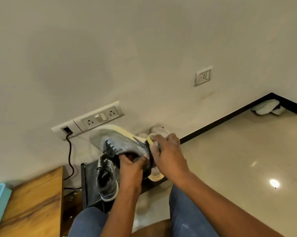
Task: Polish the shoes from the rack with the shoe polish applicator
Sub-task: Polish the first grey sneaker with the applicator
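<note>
My left hand (130, 166) grips the light, soft shoe (123, 144) at its collar; right hand (168, 154) pinches the applicator (150, 139) against the heel

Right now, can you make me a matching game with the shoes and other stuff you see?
Things:
1. grey shoe
2. second grey shoe
3. yellow applicator
4. white shoes

Places:
A. in the far corner by the wall
B. gripped in the right hand
C. held up by the left hand
D. lying on the black rack

Pairs: 1-C, 2-D, 3-B, 4-A
</note>
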